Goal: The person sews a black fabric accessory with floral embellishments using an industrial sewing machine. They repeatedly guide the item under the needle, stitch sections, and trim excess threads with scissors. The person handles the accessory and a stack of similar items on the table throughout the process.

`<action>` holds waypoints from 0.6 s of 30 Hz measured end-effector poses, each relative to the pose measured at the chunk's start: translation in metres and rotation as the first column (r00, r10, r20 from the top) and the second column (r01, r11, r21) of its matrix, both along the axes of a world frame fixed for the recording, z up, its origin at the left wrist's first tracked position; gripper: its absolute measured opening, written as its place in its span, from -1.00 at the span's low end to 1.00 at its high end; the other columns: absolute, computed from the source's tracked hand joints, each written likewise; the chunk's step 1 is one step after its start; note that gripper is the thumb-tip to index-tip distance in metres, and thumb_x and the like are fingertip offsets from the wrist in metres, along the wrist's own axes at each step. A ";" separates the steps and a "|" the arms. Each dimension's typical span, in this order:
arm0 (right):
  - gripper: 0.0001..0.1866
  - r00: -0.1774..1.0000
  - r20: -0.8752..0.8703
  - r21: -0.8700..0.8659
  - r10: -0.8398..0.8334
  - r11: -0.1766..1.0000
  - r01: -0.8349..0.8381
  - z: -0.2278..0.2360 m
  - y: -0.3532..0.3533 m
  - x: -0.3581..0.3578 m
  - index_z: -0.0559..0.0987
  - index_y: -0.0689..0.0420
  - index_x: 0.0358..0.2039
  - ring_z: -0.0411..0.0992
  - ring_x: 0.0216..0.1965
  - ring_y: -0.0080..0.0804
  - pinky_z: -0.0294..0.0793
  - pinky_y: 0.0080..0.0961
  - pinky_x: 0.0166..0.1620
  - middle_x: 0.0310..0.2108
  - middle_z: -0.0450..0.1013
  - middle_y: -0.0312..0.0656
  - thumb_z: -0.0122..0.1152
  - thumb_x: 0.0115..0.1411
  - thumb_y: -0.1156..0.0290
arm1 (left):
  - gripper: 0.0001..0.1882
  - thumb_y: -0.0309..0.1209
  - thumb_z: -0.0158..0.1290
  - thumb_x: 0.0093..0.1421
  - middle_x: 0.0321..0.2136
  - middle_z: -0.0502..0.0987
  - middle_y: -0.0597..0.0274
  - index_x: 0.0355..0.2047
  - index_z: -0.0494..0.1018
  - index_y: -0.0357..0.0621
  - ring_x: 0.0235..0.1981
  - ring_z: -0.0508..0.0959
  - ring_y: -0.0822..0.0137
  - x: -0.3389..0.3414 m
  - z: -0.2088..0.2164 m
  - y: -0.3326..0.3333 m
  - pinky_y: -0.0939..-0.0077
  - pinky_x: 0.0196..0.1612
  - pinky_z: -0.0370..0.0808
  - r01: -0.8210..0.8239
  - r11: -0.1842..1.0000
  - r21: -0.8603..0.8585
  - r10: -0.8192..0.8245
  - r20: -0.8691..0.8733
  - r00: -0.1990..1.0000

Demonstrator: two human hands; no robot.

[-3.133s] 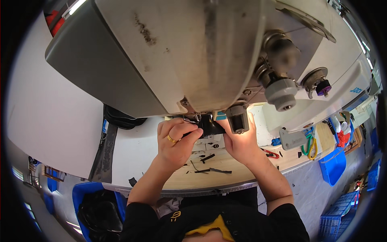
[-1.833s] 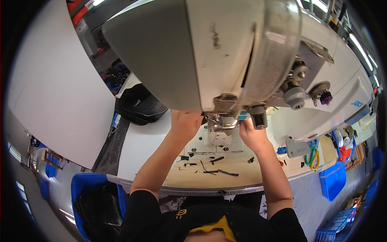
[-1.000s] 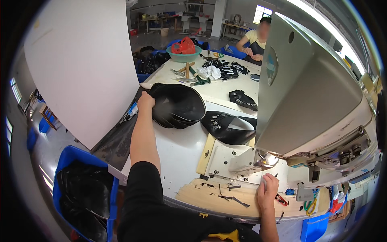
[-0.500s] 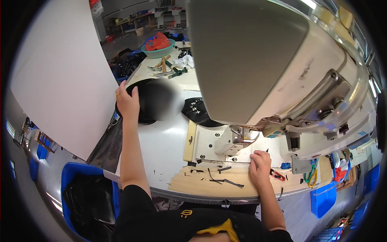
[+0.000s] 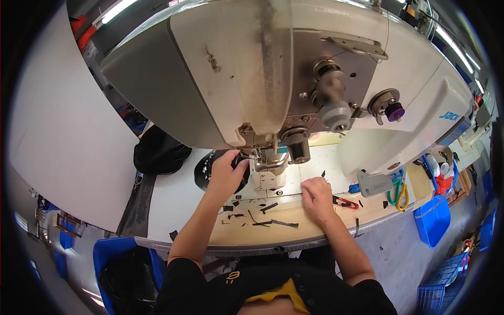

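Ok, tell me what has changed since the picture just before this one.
The left hand has let go of the black stack and now grips the decorated black shoe upper, which has come nearer the person, left of the sewing machine's post. The right hand still rests on the worktable; the red snips beside it stayed put.

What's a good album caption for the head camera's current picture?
Left hand on an ornamented black piece at a sewing machine; right hand on the worktop beside a red tool.
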State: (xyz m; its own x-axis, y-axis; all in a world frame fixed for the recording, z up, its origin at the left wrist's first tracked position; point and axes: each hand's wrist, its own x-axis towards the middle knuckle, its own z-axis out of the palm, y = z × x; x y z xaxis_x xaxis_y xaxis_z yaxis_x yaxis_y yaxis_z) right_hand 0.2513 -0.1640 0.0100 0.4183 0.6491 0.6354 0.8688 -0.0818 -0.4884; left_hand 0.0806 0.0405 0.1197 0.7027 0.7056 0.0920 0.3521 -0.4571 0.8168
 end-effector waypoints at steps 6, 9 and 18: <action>-0.78 0.945 -0.241 0.085 0.220 0.975 -0.205 0.016 0.010 -0.026 0.57 0.19 -0.24 0.44 -0.23 -0.15 0.40 -0.28 -0.14 -0.31 0.51 -0.12 0.28 0.08 0.43 | -0.53 -0.58 -0.03 0.29 -0.12 0.52 0.14 0.19 0.22 -0.41 -0.17 0.52 0.50 -0.049 -0.044 -0.048 0.63 -0.09 0.46 0.213 0.949 -0.232 -0.116 0.371 0.921; -0.68 0.865 -0.381 0.133 0.326 0.945 -0.298 0.043 0.022 -0.058 0.54 0.24 -0.14 0.47 -0.17 -0.14 0.45 -0.32 -0.09 -0.24 0.51 -0.07 0.30 0.10 0.38 | -0.49 -0.57 -0.04 0.29 -0.09 0.52 0.09 0.24 0.17 -0.41 -0.14 0.53 0.45 -0.057 -0.047 -0.053 0.58 -0.06 0.46 0.347 0.885 -0.311 -0.222 0.373 0.901; -0.68 0.895 -0.330 -0.050 0.301 0.941 -0.335 0.038 0.048 -0.078 0.56 0.18 -0.14 0.48 -0.20 -0.08 0.46 -0.26 -0.13 -0.23 0.51 -0.06 0.22 0.03 0.52 | -0.58 -0.41 0.26 0.07 -0.13 0.52 0.06 -0.05 0.48 -0.26 -0.07 0.51 0.20 -0.075 -0.009 -0.042 0.31 -0.01 0.43 -0.166 0.785 0.596 -0.046 0.324 0.945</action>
